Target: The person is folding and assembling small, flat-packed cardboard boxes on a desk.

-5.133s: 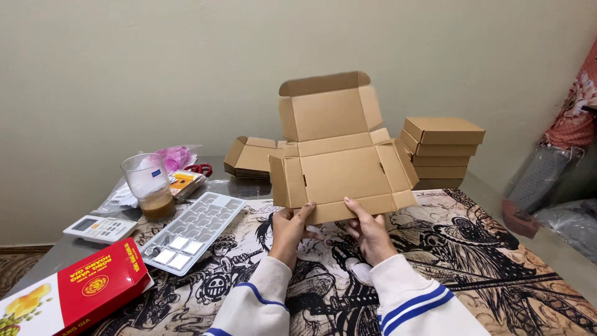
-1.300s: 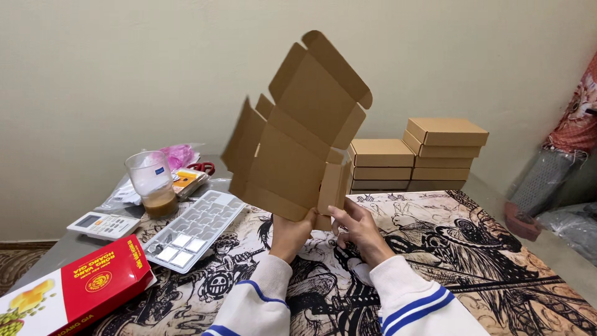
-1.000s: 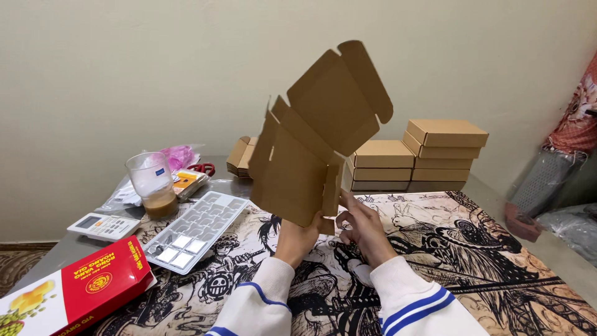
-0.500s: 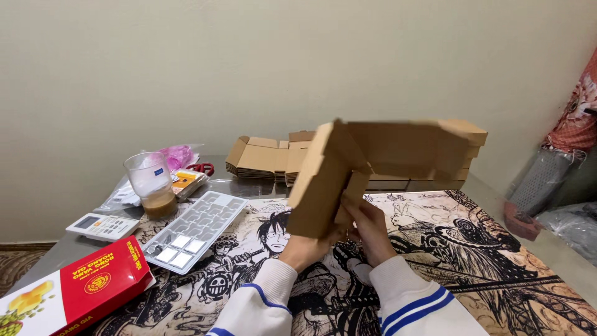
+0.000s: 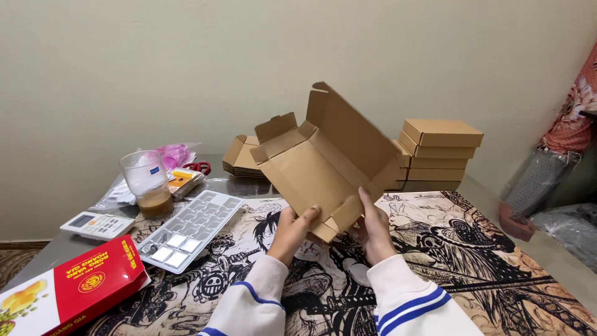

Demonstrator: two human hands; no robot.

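Note:
Both my hands hold a flat-cut brown cardboard box (image 5: 323, 165) tilted in the air over the table. My left hand (image 5: 292, 229) grips its lower left edge, thumb on the inner face. At the lower right corner my right hand (image 5: 372, 229) presses a small flap with the fingers along the side wall. The box's side walls are partly raised and its lid flap points up and away from me. My sleeves are white with blue stripes.
A stack of folded brown boxes (image 5: 438, 155) stands behind at the right, flat blanks (image 5: 239, 157) behind at the left. On the left lie a plastic cup of brown drink (image 5: 145, 183), a clear compartment tray (image 5: 189, 229), a white remote (image 5: 97, 225) and a red carton (image 5: 68, 291). A black-and-white printed mat (image 5: 472, 261) covers the table.
I have turned the cardboard box from upright and edge-on to tilted with its inside facing me, and the side walls are now folded up. My hands stay at its lower edge.

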